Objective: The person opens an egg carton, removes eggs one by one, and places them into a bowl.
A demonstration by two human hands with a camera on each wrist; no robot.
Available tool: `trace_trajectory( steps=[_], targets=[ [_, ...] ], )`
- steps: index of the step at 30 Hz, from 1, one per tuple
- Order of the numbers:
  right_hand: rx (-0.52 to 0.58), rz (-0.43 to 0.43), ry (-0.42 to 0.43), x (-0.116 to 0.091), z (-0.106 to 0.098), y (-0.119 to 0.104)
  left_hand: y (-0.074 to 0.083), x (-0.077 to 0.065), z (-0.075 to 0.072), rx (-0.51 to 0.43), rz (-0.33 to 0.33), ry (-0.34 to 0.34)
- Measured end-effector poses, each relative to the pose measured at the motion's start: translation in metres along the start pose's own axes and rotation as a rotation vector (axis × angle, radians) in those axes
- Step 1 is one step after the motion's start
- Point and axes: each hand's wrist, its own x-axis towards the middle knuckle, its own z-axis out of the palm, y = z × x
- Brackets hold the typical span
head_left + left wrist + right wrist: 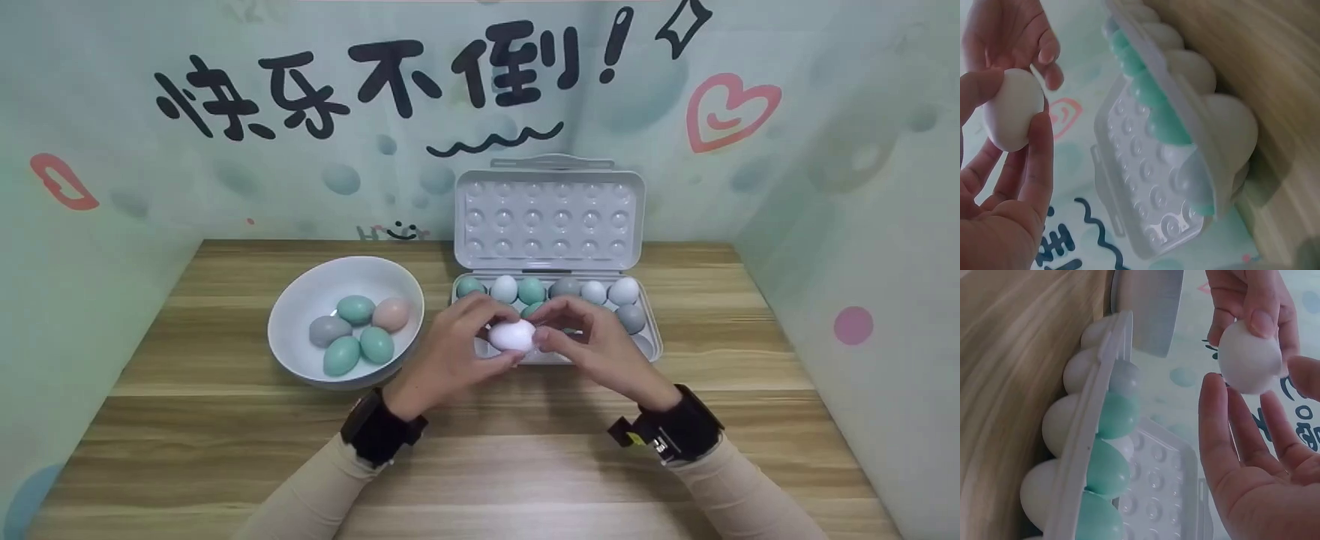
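My left hand (pixel 454 349) pinches a white egg (pixel 512 335) between thumb and fingers, above the front of the egg carton (pixel 657 351). From the other side, my right hand (pixel 600 349) comes up to the egg with its fingers loosely spread. In the right wrist view its fingers lie just under and beside the egg (pixel 1249 357); whether they touch it I cannot tell. Teal, white and grey eggs sit in the carton's back row, with a grey egg (pixel 630 319) at the middle row's right end. My hands hide much of the middle and front rows.
Left of the carton stands a white bowl (pixel 289 300) holding several teal eggs, a grey egg (pixel 330 331) and a pink egg (pixel 391 314). The carton's dimpled lid (pixel 547 202) stands raised near the printed backdrop (pixel 300 172). Everything rests on a wooden table (pixel 480 480).
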Motion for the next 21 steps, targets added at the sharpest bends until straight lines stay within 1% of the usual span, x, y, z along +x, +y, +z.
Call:
trace_trajectory(
  steps=[2,4,8,10,13,15,17,19,21],
  targets=[
    [0.002,-0.004,0.02,0.001,-0.004,0.0,-0.001,0.001,-0.009,-0.005,-0.018,0.008],
    [0.007,-0.014,0.046,0.002,-0.007,0.0,-0.001,0.002,-0.02,-0.008,-0.056,0.017],
    [-0.002,-0.014,0.086,0.003,-0.011,0.0,-0.002,0.002,-0.047,0.022,-0.115,0.043],
    [-0.013,-0.009,0.1,0.003,-0.013,0.0,-0.005,0.001,-0.06,0.044,-0.119,0.058],
    [-0.03,-0.008,0.117,0.004,-0.016,0.0,-0.012,0.0,-0.08,0.082,-0.106,0.064],
    [-0.038,-0.012,0.125,0.004,-0.017,0.0,-0.018,-0.001,-0.091,0.128,-0.112,0.052],
    [-0.044,-0.016,0.129,0.004,-0.017,0.001,-0.026,-0.002,-0.1,0.167,-0.135,0.026],
    [-0.047,-0.021,0.129,0.004,-0.016,0.002,-0.035,-0.004,-0.107,0.192,-0.169,-0.012],
    [-0.049,-0.024,0.13,0.004,-0.016,0.003,-0.043,-0.006,-0.112,0.214,-0.205,-0.069]
  ],
)
